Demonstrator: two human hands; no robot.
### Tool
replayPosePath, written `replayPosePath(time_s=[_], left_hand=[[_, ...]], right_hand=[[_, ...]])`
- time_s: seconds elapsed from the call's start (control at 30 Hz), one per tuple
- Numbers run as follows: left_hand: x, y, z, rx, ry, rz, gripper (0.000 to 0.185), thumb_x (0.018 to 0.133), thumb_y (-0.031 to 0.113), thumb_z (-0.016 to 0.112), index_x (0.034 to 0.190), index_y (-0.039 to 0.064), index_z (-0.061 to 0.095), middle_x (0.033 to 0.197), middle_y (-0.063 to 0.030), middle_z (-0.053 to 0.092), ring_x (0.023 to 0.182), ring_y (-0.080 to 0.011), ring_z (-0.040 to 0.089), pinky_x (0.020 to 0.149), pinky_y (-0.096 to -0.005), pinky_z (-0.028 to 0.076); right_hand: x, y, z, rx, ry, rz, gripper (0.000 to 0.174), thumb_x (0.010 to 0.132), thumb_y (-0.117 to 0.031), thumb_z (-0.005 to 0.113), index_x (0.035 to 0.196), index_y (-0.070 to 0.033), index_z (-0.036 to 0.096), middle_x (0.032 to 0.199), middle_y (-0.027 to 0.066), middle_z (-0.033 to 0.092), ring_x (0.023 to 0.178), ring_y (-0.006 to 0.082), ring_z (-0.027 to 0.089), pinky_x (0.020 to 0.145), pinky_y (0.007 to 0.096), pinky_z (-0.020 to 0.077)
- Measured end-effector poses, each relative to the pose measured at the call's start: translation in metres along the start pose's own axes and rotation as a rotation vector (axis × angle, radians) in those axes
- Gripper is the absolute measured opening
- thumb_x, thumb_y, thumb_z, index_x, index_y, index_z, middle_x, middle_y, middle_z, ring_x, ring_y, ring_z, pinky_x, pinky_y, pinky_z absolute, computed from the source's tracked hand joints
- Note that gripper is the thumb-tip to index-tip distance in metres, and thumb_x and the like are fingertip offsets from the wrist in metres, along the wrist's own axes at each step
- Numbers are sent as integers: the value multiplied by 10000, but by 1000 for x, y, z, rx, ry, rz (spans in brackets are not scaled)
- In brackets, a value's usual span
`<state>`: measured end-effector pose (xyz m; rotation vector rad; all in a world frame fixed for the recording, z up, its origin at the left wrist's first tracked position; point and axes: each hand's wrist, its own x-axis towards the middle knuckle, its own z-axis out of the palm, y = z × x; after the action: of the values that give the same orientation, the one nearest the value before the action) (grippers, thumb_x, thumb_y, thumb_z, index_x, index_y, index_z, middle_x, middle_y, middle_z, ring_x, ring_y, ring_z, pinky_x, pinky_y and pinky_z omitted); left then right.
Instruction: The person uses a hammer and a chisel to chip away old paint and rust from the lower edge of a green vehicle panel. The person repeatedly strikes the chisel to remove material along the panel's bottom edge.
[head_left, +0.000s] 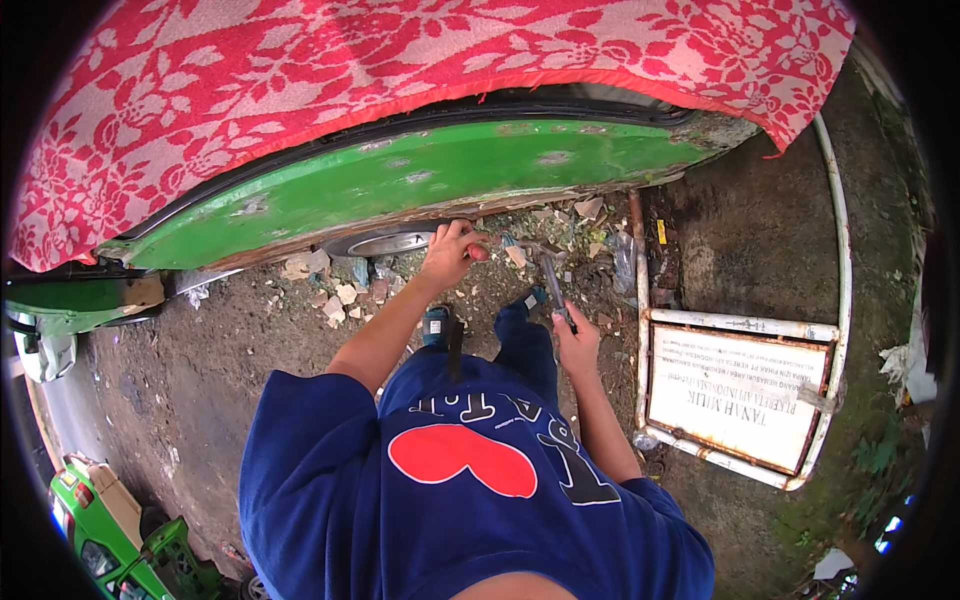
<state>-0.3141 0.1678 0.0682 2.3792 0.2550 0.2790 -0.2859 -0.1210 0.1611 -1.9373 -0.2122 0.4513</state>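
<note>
My right hand (576, 337) is closed around the handle of a hammer (553, 281), whose metal head points away from me. To the left, my left hand (450, 255) is raised beside the lower edge of a green car body panel (420, 169), its fingers bent. A small reddish round shape shows at its thumb side; whether it is a fingertip or a held thing I cannot tell. The panel has several scraped, greyish patches and a rusty lower edge. A red and pink floral cloth (360, 60) lies over the car above it.
A wheel (390, 241) lies partly behind my left hand. Broken tile pieces (337, 300) and plastic litter (622, 262) are scattered by the panel. A rusty white metal frame with a signboard (735, 397) stands at the right. Another green vehicle (101, 536) is at the lower left.
</note>
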Motion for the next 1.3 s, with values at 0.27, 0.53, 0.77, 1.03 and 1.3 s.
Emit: replayPosePath(time_s=[0.27,0.53,0.77,1.03,1.3], left_hand=[[-33,-19,-22,-255,-15,0,244,760,45,657,994,115,670,1014,-108,657,986,-330,627,843,-411,510],[-43,-55,-14,-503,-64,-186,291,724,-43,621,985,76,570,1004,-90,668,880,-329,647,770,-375,514],[-25,-65,-9,-456,8,62,241,732,-107,610,927,24,551,1122,-142,634,981,-285,645,848,-349,529],[-14,-73,-5,-442,-5,80,248,736,-119,529,925,21,609,1069,-128,629,983,-318,633,839,-363,511],[-23,-73,-7,-412,103,55,275,666,-120,565,907,13,566,1088,-138,603,973,-330,614,836,-379,508]], right_hand=[[-7,-8,7,-30,-16,24,388,930,-167,666,1273,4,604,790,1,611,664,51,553,519,213,463],[-11,-4,19,6,-29,52,383,924,-167,673,1270,-11,617,758,-6,604,613,46,530,506,213,440],[-15,-13,23,-59,-25,69,376,906,-173,694,1244,-16,642,693,-7,596,556,53,519,510,234,432],[-16,-18,21,-96,-39,52,379,904,-184,701,1242,-21,644,689,-11,591,560,54,517,522,242,434],[-12,-7,20,-71,-10,67,373,901,-185,708,1231,-21,649,689,0,595,570,61,523,532,239,436]])
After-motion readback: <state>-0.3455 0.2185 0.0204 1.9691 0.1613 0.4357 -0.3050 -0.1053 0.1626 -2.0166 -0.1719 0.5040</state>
